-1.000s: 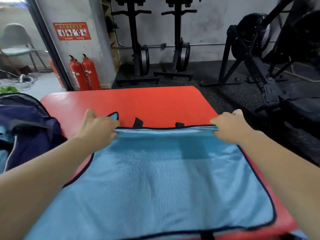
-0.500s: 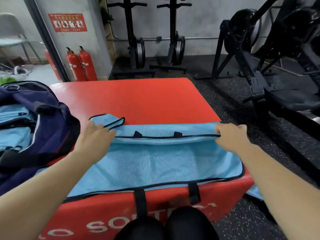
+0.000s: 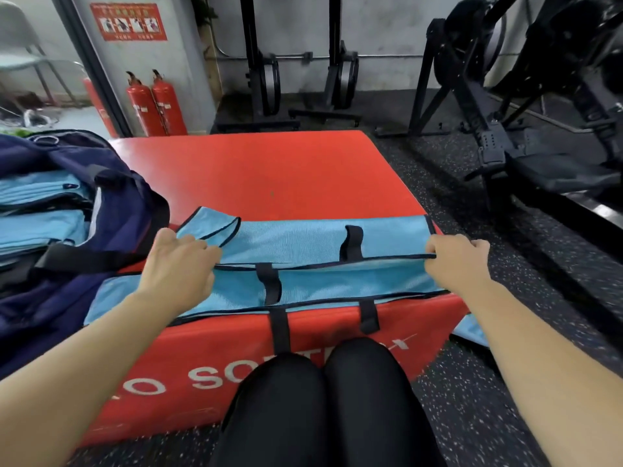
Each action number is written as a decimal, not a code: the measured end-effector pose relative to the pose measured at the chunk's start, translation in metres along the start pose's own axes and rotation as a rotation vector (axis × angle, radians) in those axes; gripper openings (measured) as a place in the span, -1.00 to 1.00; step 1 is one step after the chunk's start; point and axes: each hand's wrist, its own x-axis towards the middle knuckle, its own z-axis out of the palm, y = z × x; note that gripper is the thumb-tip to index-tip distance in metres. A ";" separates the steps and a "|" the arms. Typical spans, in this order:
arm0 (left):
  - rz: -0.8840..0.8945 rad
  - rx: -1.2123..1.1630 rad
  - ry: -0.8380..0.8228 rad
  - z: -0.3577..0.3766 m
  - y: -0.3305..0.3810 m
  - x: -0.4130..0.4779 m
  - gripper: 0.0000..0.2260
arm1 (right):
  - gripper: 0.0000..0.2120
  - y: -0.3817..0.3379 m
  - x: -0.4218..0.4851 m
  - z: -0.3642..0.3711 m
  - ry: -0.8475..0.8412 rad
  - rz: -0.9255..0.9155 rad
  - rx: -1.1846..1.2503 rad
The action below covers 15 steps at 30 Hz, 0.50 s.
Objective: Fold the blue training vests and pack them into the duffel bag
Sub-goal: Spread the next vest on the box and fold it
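Observation:
A light blue training vest [image 3: 303, 244] with black trim and black straps lies folded over on itself along the near edge of the red padded box [image 3: 269, 170]. My left hand [image 3: 178, 264] grips the folded edge at its left end. My right hand [image 3: 453, 261] pinches the same edge at its right end. The navy duffel bag [image 3: 111, 210] stands open on the left, partly on the box, with several folded blue vests [image 3: 37, 210] inside it. A corner of blue fabric [image 3: 472, 332] hangs off the box's right side.
Two red fire extinguishers [image 3: 155, 106] stand against the back wall. Black exercise machines [image 3: 526, 106] fill the right and back. The floor is dark speckled rubber. My knees in black trousers [image 3: 320, 399] are against the box's front face.
Both hands have drawn the vest's far edge toward me, folding it over itself into a narrower band. The camera tipped down, bringing the bag, box front and knees into view.

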 end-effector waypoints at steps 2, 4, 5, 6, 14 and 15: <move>0.047 -0.058 -0.021 -0.004 0.006 -0.012 -0.93 | -0.83 0.003 -0.012 0.005 -0.031 0.002 -0.034; 0.060 -0.090 -0.145 0.000 0.023 -0.026 -0.89 | -0.79 0.004 -0.026 0.018 -0.103 -0.018 -0.073; 0.029 -0.126 -0.172 0.002 0.028 -0.029 -0.86 | -0.78 0.004 -0.030 0.022 -0.114 -0.021 -0.065; -0.006 -0.172 -0.167 0.003 0.030 -0.029 -0.85 | -0.78 0.005 -0.031 0.024 -0.104 -0.024 -0.053; 0.003 -0.238 -0.274 -0.005 0.027 -0.035 -0.88 | -0.79 0.013 -0.030 0.017 -0.078 -0.081 -0.057; 0.002 -0.247 -0.261 -0.004 0.027 -0.037 -0.88 | -0.79 0.015 -0.031 0.016 -0.059 -0.071 -0.054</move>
